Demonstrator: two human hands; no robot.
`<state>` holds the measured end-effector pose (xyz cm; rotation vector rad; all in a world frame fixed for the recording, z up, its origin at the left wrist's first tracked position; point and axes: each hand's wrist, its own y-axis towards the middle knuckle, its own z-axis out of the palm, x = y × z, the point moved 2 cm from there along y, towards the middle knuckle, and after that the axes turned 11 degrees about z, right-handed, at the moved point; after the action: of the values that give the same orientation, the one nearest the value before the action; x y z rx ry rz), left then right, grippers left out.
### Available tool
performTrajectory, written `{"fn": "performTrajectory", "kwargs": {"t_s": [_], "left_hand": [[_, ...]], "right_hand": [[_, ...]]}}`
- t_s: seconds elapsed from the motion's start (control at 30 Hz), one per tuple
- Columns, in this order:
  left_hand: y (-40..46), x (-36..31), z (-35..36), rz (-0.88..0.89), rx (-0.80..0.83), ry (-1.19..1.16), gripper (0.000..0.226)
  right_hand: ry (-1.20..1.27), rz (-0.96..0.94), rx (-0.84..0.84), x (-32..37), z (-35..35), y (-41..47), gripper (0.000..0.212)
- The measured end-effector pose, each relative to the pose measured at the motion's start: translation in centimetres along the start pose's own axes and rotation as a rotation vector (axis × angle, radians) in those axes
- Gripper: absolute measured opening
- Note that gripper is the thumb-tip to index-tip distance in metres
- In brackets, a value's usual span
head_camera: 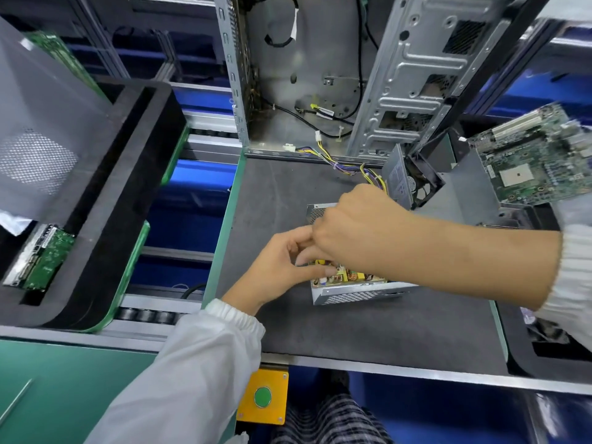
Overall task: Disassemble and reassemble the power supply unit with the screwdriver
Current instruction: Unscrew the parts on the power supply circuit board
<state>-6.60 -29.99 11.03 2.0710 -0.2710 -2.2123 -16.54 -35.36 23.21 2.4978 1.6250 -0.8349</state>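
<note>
The power supply unit is an open metal box with perforated sides lying on the dark mat. Its yellow circuit board shows inside. My left hand comes from the lower left and grips the unit's left edge, thumb on the board. My right hand reaches in from the right and hovers over the unit with its fingers curled down. What it holds is hidden under the hand. I see no screwdriver. The unit's cover with the fan stands behind, with coloured wires beside it.
An open computer case stands at the mat's far edge. A motherboard lies at the right. A black foam tray with a green board sits at the left. A yellow box with a green button hangs below the table's front edge.
</note>
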Motion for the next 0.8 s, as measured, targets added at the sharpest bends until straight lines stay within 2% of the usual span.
{"fn": "performTrajectory", "kwargs": {"t_s": [0.07, 0.1, 0.17, 0.23, 0.27, 0.33, 0.43, 0.53, 0.63, 0.73, 0.8], "left_hand": [[-0.1, 0.3, 0.0, -0.008, -0.016, 0.014, 0.033], [-0.1, 0.3, -0.3, -0.018, -0.013, 0.019, 0.029], [-0.1, 0.2, -0.8, -0.040, 0.045, 0.009, 0.027], [-0.1, -0.3, -0.7, -0.038, 0.115, 0.030, 0.039], [0.0, -0.5, -0.6, -0.019, 0.129, 0.051, 0.044], [0.1, -0.5, -0.4, 0.015, 0.078, 0.074, 0.049], [0.1, -0.3, -0.7, 0.039, -0.012, 0.092, 0.041], [-0.2, -0.6, -0.9, 0.020, 0.025, 0.095, 0.033], [-0.4, -0.6, -1.3, -0.016, 0.070, 0.115, 0.024], [-0.5, -0.4, -1.4, -0.068, 0.133, 0.152, 0.010], [-0.3, -1.1, -1.0, -0.068, 0.146, 0.158, 0.017]], "right_hand": [[0.029, -0.011, 0.050, -0.2, 0.2, -0.1, 0.012], [0.067, -0.025, 0.067, -0.3, 0.4, -0.2, 0.015], [0.114, -0.067, 0.055, -0.3, 0.6, -0.4, 0.036], [0.084, -0.069, 0.065, -0.5, 0.5, -0.6, 0.020], [0.050, -0.052, 0.017, -0.5, 0.3, -0.6, 0.019], [-0.012, -0.008, -0.038, -0.2, 0.0, -0.3, 0.031], [-0.004, 0.044, 0.001, 0.6, -0.1, 0.4, 0.024], [0.061, 0.019, 0.035, 0.8, 0.3, 0.3, 0.014], [0.105, -0.059, 0.061, 1.1, 0.8, 0.2, 0.027], [0.107, -0.046, 0.070, 1.3, 0.5, 0.4, 0.017], [0.132, -0.045, 0.079, 0.6, 0.2, 0.1, 0.016]]}}
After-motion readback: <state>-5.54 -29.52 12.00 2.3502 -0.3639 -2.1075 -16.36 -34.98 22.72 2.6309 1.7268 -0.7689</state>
